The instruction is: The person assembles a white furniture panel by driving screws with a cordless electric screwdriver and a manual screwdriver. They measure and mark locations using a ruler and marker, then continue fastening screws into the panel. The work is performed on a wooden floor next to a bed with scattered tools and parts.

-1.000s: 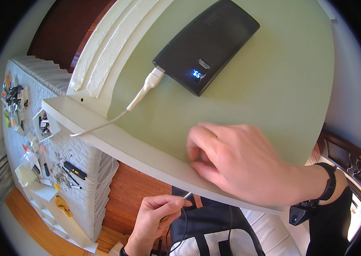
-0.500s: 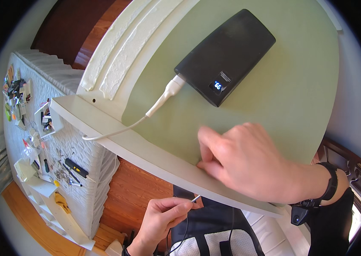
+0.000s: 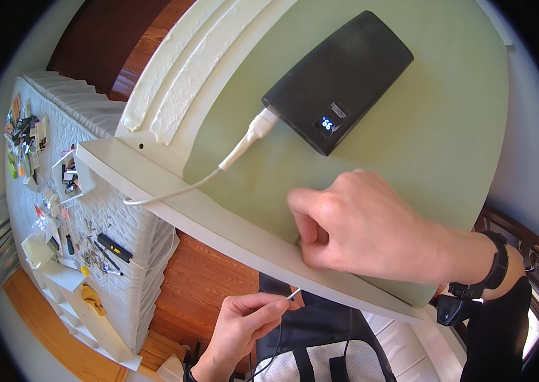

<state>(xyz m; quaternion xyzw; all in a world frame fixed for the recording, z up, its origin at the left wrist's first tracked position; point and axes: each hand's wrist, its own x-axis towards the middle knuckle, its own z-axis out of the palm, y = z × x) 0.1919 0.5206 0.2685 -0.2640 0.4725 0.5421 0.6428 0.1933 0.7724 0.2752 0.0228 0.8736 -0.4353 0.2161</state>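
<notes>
My left hand (image 3: 244, 331) is closed in a pinch below the white panel edge, on a thin metal-tipped rod (image 3: 293, 294). Most of the rod is hidden by the fingers. On the pale green surface (image 3: 244, 184), close to the panel, rests my right hand (image 3: 352, 229) with its fingers curled in. Whatever it may hold is hidden. Beyond it lies a black power bank (image 3: 339, 79) with a small lit display. A white cable (image 3: 237, 153) is plugged into its near-left end and runs over the white panel (image 3: 218, 239).
At left, a quilted mattress (image 3: 139, 274) bears loose tools, a small white box (image 3: 72, 175) of parts, a black-and-yellow tool (image 3: 114, 248) and a white shelf-like piece (image 3: 104, 325). Wooden floor (image 3: 202, 280) shows between mattress and panel. A dark cord (image 3: 276, 347) hangs by my left hand.
My right hand has shifted slightly up and left on the green surface, its fingers curled tighter. The left hand keeps nearly the same place and grip.
</notes>
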